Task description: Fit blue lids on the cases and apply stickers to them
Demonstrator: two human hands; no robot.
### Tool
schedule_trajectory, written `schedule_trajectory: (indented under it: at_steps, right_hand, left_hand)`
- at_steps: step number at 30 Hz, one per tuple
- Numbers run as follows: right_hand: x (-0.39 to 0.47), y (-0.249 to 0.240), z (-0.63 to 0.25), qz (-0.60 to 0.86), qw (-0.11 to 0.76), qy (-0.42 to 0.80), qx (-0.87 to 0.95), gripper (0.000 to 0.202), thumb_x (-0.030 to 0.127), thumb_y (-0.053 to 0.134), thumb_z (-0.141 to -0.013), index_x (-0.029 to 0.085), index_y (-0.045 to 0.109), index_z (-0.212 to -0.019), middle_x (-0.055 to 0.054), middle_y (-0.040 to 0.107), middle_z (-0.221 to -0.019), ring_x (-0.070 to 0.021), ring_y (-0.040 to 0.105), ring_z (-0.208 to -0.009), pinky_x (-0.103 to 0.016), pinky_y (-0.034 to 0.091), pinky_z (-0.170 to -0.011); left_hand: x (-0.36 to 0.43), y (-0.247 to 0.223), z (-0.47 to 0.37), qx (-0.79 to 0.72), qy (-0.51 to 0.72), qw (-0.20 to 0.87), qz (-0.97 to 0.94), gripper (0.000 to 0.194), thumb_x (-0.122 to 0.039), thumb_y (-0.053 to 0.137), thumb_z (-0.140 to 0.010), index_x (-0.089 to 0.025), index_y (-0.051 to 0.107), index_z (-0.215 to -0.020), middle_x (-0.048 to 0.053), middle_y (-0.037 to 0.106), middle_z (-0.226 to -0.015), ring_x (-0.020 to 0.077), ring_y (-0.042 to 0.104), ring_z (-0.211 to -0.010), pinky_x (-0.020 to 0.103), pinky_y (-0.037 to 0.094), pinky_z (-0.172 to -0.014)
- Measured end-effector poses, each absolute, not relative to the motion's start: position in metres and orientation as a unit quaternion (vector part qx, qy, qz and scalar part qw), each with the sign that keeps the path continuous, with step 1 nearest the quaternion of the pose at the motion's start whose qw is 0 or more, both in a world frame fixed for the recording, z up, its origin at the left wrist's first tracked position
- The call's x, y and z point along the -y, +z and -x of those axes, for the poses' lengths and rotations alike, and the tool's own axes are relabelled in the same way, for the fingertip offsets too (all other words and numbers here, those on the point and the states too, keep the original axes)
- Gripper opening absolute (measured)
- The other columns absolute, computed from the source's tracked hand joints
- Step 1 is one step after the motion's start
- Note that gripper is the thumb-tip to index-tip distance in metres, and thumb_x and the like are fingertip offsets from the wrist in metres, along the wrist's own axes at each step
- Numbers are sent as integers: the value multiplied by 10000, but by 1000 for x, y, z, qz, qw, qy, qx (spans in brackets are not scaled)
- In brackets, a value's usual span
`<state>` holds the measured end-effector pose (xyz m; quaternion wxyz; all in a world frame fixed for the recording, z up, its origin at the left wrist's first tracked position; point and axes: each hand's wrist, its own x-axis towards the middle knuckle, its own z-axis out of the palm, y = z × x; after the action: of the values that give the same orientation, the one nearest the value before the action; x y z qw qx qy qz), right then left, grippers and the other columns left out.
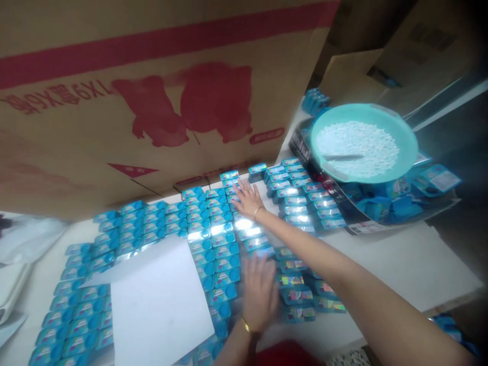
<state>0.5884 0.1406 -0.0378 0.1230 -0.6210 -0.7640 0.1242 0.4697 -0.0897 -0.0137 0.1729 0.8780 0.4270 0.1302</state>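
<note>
Many small blue packs [223, 251] with shiny tops stand in close rows across the white table. At the far end of a middle row, my right hand [247, 199] lies with fingers spread over the packs. My left hand [260, 292], blurred and wearing a gold-coloured bracelet, is nearer to me at the same row, fingers stretched forward. I cannot tell whether it touches the packs beside it. Neither hand appears to hold anything. White paper sheets [160, 305] lie over the packs to the left of my left hand.
A large cardboard box [213, 40] with red print walls off the back. At right, a teal bowl [409, 134] of small white pieces, with a grey stick-like tool [343, 157], rests on a black-sided carton [366, 223] of blue packs. Clear plastic [28, 236] lies far left.
</note>
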Motion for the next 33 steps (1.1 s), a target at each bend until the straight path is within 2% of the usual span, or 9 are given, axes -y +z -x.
schedule_trajectory:
  at_steps: [2, 5, 9, 13, 16, 20, 26, 30, 33]
  right_hand:
    - [-174, -36, -585, 619, 130, 118, 765, 608, 453, 269, -973, 193, 223, -1520, -71, 51, -1612, -269, -14, -1477, -532, 24, -1166]
    - [-211, -43, -575, 604, 112, 130, 778, 584, 439, 303, -967, 205, 285, -1501, -68, 101, -1609, -280, -2, -1476, -530, 10, -1165]
    - [-222, -55, -569, 593, 106, 136, 787, 593, 468, 344, -950, 213, 327, -1485, -70, 177, -1597, -305, 64, -1468, -531, 45, -1162]
    - [-218, -56, -575, 590, 114, 144, 787, 578, 458, 365, -940, 208, 377, -1461, -57, 198, -1592, -312, 88, -1463, -513, 114, -1153]
    - [-217, -55, -586, 589, 123, 140, 786, 572, 462, 374, -933, 187, 425, -1432, -57, 225, -1585, -313, 112, -1457, -496, 125, -1154]
    - [-219, -56, -607, 583, 128, 119, 793, 561, 436, 393, -926, 174, 443, -1419, -66, 263, -1571, -314, 125, -1455, -505, 43, -1167]
    - [-220, -58, -618, 576, 106, 121, 801, 573, 452, 353, -951, 224, 348, -1477, -52, 224, -1585, -302, 135, -1458, -508, 57, -1167]
    - [-214, -58, -606, 548, 93, 112, 824, 628, 543, 338, -942, 197, 372, -1465, -82, 263, -1570, -300, 162, -1452, -502, 38, -1175]
    - [-210, -55, -605, 543, 94, 102, 828, 611, 544, 359, -937, 200, 419, -1438, -90, 307, -1551, -306, 190, -1444, -521, -2, -1174]
  left_hand:
    - [60, -11, -458, -480, 105, 155, -857, 818, -186, 570, -755, -171, 239, -1503, 150, 144, -1586, 366, -5, -1461, 638, 167, -1143]
    - [19, -16, -457, -491, 36, 144, -858, 925, -221, 675, -656, -163, 276, -1488, 188, 101, -1584, 424, -11, -1442, 662, 145, -1132]
    - [-4, -39, -470, -508, 0, 88, -857, 764, -125, 588, -754, -204, 321, -1466, 194, 230, -1554, 395, 104, -1440, 639, 201, -1130]
    - [-5, -55, -480, -512, 19, 60, -857, 687, -69, 474, -830, -244, 301, -1471, 180, 283, -1538, 360, 191, -1430, 616, 274, -1117]
    - [-8, -56, -485, -496, 24, 79, -865, 698, -92, 512, -821, -225, 299, -1473, 202, 275, -1536, 381, 185, -1425, 623, 272, -1114]
    - [-12, -53, -497, -477, 35, 111, -871, 739, -101, 574, -783, -160, 307, -1469, 257, 239, -1531, 422, 152, -1421, 631, 249, -1115]
    - [-10, -54, -518, -489, 36, 132, -862, 774, -139, 602, -765, -152, 280, -1469, 267, 191, -1542, 432, 131, -1424, 662, 258, -1090]
    - [-24, -52, -529, -416, 21, 170, -893, 817, -179, 673, -716, -147, 314, -1449, 260, 189, -1546, 447, 93, -1426, 656, 262, -1092]
    - [-36, -47, -534, -369, 7, 214, -904, 879, -186, 736, -640, -155, 353, -1431, 235, 200, -1551, 452, 34, -1430, 647, 205, -1122]
